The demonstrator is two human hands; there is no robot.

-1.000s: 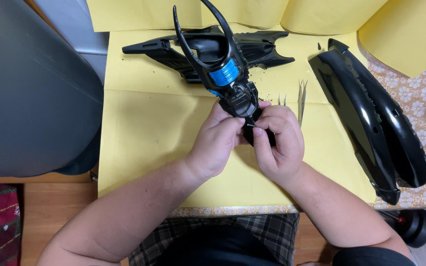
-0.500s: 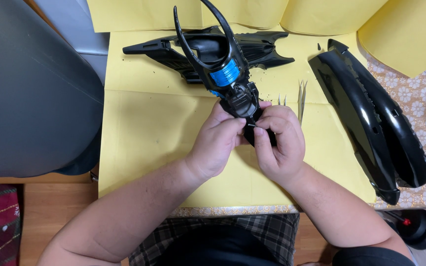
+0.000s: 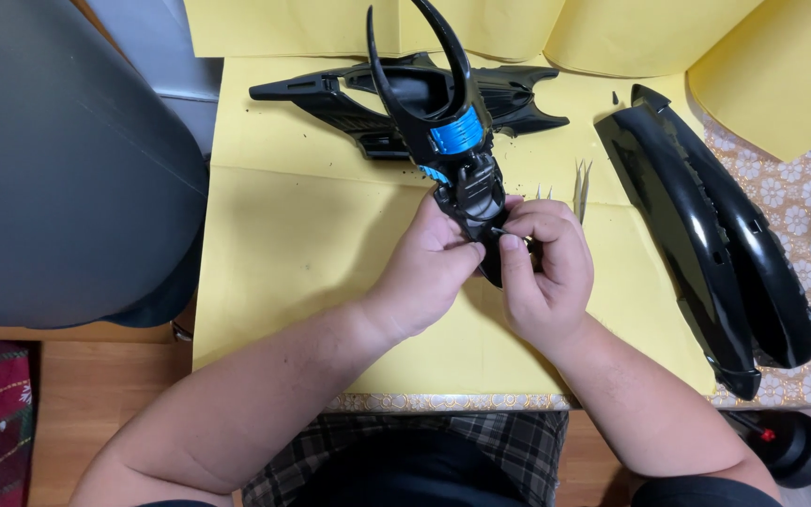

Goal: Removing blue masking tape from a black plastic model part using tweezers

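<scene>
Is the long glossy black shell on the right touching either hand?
No, the long black shell lies apart on the table, while both the left hand and right hand hold the horned black part.

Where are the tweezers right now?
The tweezers lie on the yellow paper, just beyond the right hand, left of the long black shells.

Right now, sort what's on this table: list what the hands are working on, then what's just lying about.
In hand:
- black plastic horned part with blue band
- left hand
- right hand

Lying about:
- flat black winged shell
- two long glossy black curved panels
- metal tweezers
- yellow paper sheet
</scene>
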